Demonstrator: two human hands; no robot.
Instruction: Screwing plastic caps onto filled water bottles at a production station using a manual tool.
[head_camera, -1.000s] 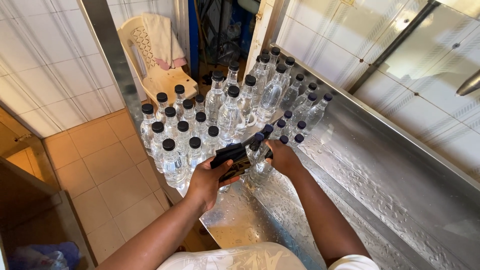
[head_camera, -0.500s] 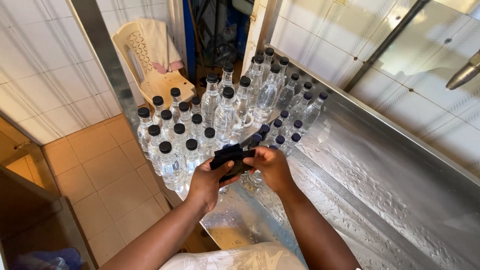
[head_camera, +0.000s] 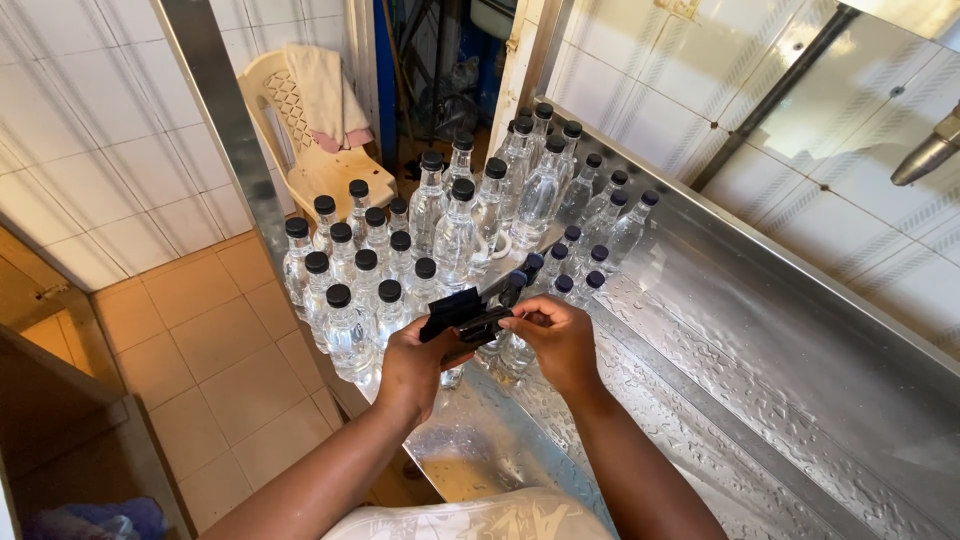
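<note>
Black tool: your two hands hold a small black tool (head_camera: 468, 318) in the middle of the frame, just in front of the bottles.
Left hand: your left hand (head_camera: 418, 362) is curled around the lower part of the black tool from below. The fingers are closed tight on it.
Right hand: your right hand (head_camera: 560, 340) comes in from the right. Its fingertips (head_camera: 522, 318) pinch the right end of the tool. The hand is bent, not flat.
Where the tool is: it sits between both hands, touching both, and points up and left at the bottles.
Bottle under the hands: one clear bottle (head_camera: 512, 352) stands just below your right hand. You cannot tell if the hand touches it.
Bottles: many clear plastic bottles with black caps (head_camera: 400, 262) stand close together in the upper middle of the frame.
Metal table: the bottles stand on a shiny wet metal table (head_camera: 760, 400) that fills the right side.
Chair: a cream plastic chair (head_camera: 312, 150) with a cloth over its back is at the upper left.
Floor: orange tiles (head_camera: 200, 370) are at the lower left.
</note>
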